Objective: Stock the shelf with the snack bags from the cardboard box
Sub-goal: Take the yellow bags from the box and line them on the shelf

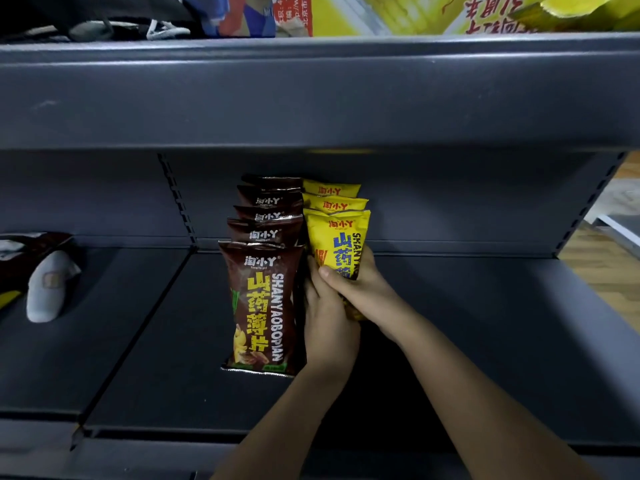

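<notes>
The cardboard box is nowhere in my view, and my own hands cover the lower half of the front yellow bag (337, 242), so I cannot read its full label or see where its bottom edge meets the shelf (485, 323). The top of the view cuts off the packages on the upper shelf (311, 91), and I can only make out scraps of red and yellow print there.

Taking the front brown bag (261, 306) as my marker: behind it I count four more brown bags, five in the row, each showing only its top strip. Just right of that row stand three yellow bags, the front one in my grip and two behind it. Far left of the brown bag lies a grey sock-like item (48, 289) beside a dark package (31, 251) that I cannot identify.

Both forearms reach in from below, right of the brown bag. My right hand (360, 285) wraps the front yellow bag, thumb across its face and fingers curled behind. My left hand (329, 323) sits in the gap between the brown bag and the yellow one, fingers closed on the yellow bag's lower left edge; its fingertips are hidden.
</notes>
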The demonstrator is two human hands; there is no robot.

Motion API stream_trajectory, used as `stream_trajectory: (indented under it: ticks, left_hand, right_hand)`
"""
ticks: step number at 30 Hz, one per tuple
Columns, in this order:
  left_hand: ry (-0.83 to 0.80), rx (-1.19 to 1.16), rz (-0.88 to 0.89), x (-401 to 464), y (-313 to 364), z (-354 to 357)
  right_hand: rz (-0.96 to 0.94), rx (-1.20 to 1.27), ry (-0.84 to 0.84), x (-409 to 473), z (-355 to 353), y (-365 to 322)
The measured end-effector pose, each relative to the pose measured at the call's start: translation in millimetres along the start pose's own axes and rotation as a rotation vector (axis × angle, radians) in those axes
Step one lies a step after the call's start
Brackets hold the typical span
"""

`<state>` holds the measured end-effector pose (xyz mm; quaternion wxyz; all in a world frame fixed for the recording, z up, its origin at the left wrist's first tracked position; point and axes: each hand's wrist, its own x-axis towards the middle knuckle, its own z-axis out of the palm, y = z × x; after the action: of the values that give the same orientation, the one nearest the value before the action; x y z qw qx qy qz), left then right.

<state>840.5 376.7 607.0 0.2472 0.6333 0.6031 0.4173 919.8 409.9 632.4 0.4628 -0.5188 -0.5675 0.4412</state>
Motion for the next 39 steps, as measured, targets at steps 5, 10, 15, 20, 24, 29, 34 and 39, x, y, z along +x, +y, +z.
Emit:
stream_trajectory:
  ticks: [5, 10, 15, 20, 24, 29, 34, 39]
  left_hand:
    - [0.094, -0.057, -0.006, 7, -2, 1]
    - [0.116, -0.147, -0.028, 12, 1, 2]
    - [0.105, -0.173, -0.033, 21, -4, 1]
    - [0.098, -0.151, -0.057, 21, 2, -3]
    - [0.065, -0.131, -0.052, 19, 0, -3]
    - [0.142, -0.070, 0.011, 3, 4, -1]
    - [0.259, 0.056, 0.257, -12, 16, -5]
    - [0.204, 0.268, 0.305, 5, 18, 0]
  right_hand:
    - [0.027, 0.035, -0.038, -4, -6, 9]
    - [-0.018, 0.023, 0.028, -7, -3, 15]
    - [-0.093, 0.086, 0.006, 0, 0, 10]
    - [-0.135, 0.055, 0.028, 0, 3, 12]
    - [-0.152, -0.014, 0.069, -3, 5, 19]
    - [-0.106, -0.205, 0.135, -12, 3, 29]
    - [-0.117, -0.157, 0.096, -18, 2, 19]
    - [-0.191, -0.236, 0.074, -23, 8, 16]
